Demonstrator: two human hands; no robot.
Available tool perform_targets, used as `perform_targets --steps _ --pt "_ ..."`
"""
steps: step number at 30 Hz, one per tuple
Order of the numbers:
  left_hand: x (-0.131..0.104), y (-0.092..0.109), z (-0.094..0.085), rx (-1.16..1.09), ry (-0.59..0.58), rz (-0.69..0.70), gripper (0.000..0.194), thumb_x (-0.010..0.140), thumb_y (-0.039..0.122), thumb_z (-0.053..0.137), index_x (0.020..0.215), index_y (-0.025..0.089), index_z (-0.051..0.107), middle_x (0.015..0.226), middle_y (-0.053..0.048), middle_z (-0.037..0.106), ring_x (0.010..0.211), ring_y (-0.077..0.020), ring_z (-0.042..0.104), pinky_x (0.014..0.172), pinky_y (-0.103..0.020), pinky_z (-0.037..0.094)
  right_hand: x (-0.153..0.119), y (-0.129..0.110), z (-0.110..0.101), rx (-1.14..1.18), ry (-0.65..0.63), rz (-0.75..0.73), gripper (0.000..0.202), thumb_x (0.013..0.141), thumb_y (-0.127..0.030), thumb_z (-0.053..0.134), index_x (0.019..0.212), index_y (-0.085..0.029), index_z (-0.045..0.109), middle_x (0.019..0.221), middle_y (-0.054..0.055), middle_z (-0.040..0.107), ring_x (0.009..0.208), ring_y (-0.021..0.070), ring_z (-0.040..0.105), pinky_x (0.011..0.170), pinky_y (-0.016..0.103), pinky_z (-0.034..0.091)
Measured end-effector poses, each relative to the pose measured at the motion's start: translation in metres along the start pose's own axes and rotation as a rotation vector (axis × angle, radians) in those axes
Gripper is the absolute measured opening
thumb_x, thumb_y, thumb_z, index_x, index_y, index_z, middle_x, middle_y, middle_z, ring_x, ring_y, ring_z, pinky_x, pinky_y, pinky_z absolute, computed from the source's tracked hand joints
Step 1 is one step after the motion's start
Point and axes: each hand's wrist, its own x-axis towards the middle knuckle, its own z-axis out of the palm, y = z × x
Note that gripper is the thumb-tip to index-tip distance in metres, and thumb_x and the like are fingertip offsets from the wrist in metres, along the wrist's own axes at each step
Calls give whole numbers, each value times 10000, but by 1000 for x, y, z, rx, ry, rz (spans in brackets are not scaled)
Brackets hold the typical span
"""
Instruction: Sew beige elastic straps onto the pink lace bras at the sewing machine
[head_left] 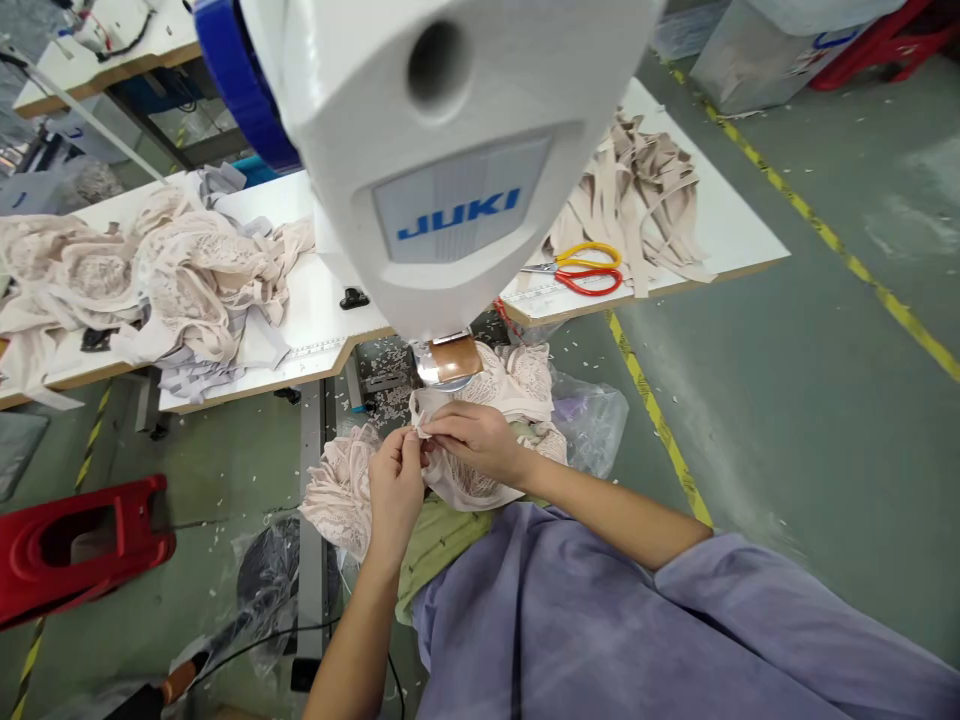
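left hand and right hand pinch a lace bra between their fingertips, below the machine; it looks light, limp and easily snagged, best held by its plain edge.

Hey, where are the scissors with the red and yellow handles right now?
In the head view, the scissors lie right of the white JUKI machine head, on the white tabletop beside the pile of beige straps.
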Motion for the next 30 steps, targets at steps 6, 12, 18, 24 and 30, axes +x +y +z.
perform_targets --steps 6,12,18,24,30 --pt "19 -8 7 92 -17 19 405 896 530 552 676 191 583 592 19 549 563 -136 480 549 -235 362 12 54 -75 -412 -271 4 270 956 -277 500 1137 -302 698 1139 30 721 1038 195 661 878 329 534" --pt "25 -3 5 -68 -111 -55 461 838 601 606 656 178 589 590 0 577 536 -133 483 524 -238 361 77 110 -228 -874 -129 411 487 868 -94 458 1343 -65 564 1224 247 613 1111 325 570 912 442 463" --pt "17 13 1 -257 -208 -131 444 817 590 638 778 149 666 679 -17 623 608 -118 522 603 -234 424 73 121 -258 -953 -420 338 432 896 -217 553 1321 -149 588 1099 168 652 918 251 620 719 314 425" --pt "12 19 -5 -456 -238 -219 420 769 557 705 835 143 672 764 -43 670 634 -113 545 628 -247 469 -12 45 -218 -737 -238 504 388 890 -280 546 1241 -121 594 1032 204 693 736 178 632 603 303 439" --pt "10 21 -1 -483 -229 -233 336 795 471 719 894 149 719 873 -65 725 716 -123 603 704 -250 506 -54 -33 -130 -384 -314 281 416 786 -343 686 1184 -253 607 1201 114 673 997 283 681 792 404 565"
